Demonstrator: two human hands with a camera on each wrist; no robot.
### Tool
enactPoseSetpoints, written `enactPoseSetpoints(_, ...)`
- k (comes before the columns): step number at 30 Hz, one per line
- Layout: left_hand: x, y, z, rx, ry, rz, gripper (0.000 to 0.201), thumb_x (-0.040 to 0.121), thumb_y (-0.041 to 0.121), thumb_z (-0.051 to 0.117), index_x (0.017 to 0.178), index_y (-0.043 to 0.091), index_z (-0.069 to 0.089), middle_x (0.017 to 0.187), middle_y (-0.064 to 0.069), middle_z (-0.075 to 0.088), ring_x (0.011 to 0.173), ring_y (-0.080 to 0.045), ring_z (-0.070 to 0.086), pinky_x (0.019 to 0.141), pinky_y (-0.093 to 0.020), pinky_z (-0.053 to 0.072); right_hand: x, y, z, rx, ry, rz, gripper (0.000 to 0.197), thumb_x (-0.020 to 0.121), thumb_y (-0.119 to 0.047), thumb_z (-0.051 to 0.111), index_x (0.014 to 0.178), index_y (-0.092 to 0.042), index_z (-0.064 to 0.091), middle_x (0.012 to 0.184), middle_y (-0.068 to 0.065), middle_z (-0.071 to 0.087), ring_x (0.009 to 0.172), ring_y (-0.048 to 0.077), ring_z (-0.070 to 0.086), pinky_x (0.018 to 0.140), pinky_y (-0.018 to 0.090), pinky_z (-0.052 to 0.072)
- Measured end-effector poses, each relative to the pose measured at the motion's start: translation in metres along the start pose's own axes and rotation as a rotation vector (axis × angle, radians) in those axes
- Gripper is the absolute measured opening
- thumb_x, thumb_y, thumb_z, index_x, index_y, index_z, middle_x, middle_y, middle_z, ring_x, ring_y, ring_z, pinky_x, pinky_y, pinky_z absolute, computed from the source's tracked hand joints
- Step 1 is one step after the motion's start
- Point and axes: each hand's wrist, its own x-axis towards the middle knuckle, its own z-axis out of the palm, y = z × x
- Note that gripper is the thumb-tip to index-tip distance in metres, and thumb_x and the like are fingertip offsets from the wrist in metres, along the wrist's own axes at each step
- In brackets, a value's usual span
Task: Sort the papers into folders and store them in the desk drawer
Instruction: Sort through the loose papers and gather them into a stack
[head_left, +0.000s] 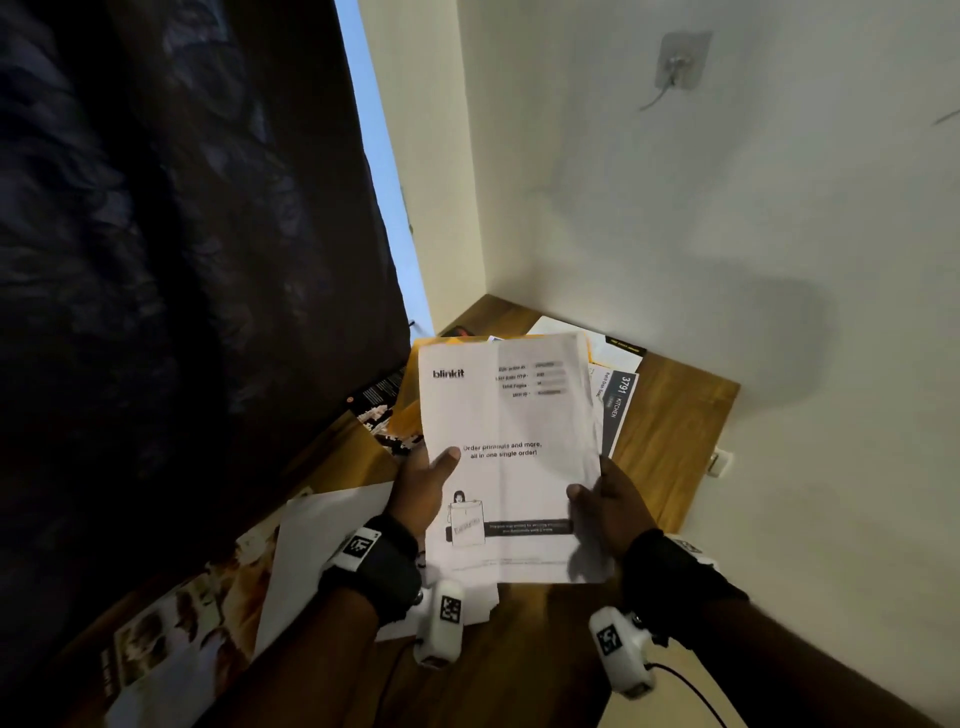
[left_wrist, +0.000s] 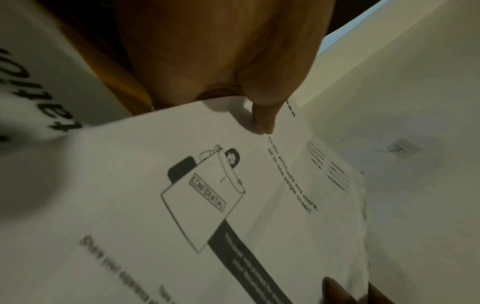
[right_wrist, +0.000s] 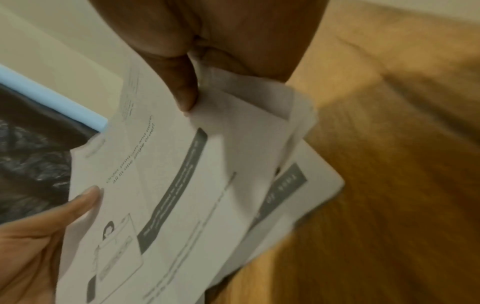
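Note:
I hold a stack of white papers (head_left: 506, 457) above the wooden desk (head_left: 670, 415); the top sheet is printed "blinkit" with a drawing of a folder. My left hand (head_left: 426, 488) grips the stack's left edge, thumb (left_wrist: 262, 115) on top. My right hand (head_left: 605, 501) pinches the right edge, thumb (right_wrist: 182, 88) on the top sheet (right_wrist: 161, 185), whose corner lifts off the sheets beneath. A yellow folder (head_left: 410, 410) shows behind the stack on the desk. No drawer is in view.
More papers lie on the desk: a dark "3791 KITCHEN" leaflet (head_left: 618, 410), a white sheet (head_left: 322, 551) and glossy photo pages (head_left: 171, 639) at the left. A dark curtain (head_left: 182, 260) hangs at the left. White walls (head_left: 727, 208) close the corner behind and right.

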Motion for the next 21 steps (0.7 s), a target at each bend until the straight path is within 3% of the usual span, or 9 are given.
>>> enactPoseSetpoints(2,-0.001,0.017,0.002,-0.006,0.028,0.092,0.04,0.089,0.02,0.059,0.128,0.01,0.059,0.124,-0.008,0.068,0.116,-0.026,0.064,0.098,-0.046,0.051,0.007,-0.018,0.005,-0.01,-0.007,-0.056,0.026,0.09,-0.002,0.057,0.109,-0.02,0.061,0.085,0.011,0.072,0.076,0.036,0.066,0.074,0.066,0.052)
enactPoseSetpoints(4,0.0,0.034,0.003,-0.026,0.067,0.16,0.036,0.093,0.014,0.061,0.128,0.007,0.058,0.123,-0.008,0.069,0.114,-0.025,0.065,0.095,-0.042,0.052,0.014,-0.035,0.009,-0.011,0.0,-0.107,0.031,0.089,-0.006,0.058,0.108,-0.031,0.062,0.101,0.008,0.073,0.093,0.034,0.068,0.085,0.059,0.053)
enactPoseSetpoints(7,0.001,0.051,0.002,-0.071,0.112,0.21,0.031,0.096,0.007,0.057,0.127,0.01,0.06,0.121,-0.006,0.07,0.114,-0.023,0.065,0.094,-0.04,0.053,0.021,-0.057,0.015,0.018,-0.023,-0.161,0.033,0.082,-0.019,0.064,0.11,-0.036,0.063,0.113,0.007,0.07,0.106,0.031,0.065,0.093,0.056,0.051)
enactPoseSetpoints(10,0.002,0.054,0.001,-0.112,0.137,0.231,0.031,0.099,0.011,0.053,0.13,0.014,0.057,0.122,-0.004,0.069,0.114,-0.023,0.065,0.093,-0.041,0.054,0.028,-0.068,0.02,0.044,-0.031,-0.19,0.037,0.077,-0.017,0.069,0.112,-0.031,0.064,0.117,0.007,0.069,0.11,0.031,0.063,0.096,0.053,0.05)
enactPoseSetpoints(15,0.002,0.041,0.006,-0.278,0.217,0.162,0.034,0.104,0.019,0.041,0.135,0.009,0.05,0.113,-0.003,0.072,0.101,-0.02,0.069,0.074,-0.029,0.057,0.032,-0.066,0.03,0.077,-0.012,-0.18,0.04,0.073,-0.019,0.068,0.113,-0.022,0.064,0.115,0.007,0.07,0.107,0.03,0.065,0.094,0.052,0.052)
enactPoseSetpoints(21,0.007,0.026,0.0,-0.235,0.187,0.147,0.031,0.104,0.014,0.039,0.134,0.016,0.049,0.119,-0.001,0.069,0.107,-0.018,0.067,0.083,-0.031,0.057,0.038,-0.055,0.034,0.067,0.022,-0.19,0.035,0.088,-0.01,0.065,0.123,-0.015,0.06,0.116,0.005,0.069,0.106,0.028,0.066,0.088,0.047,0.055)
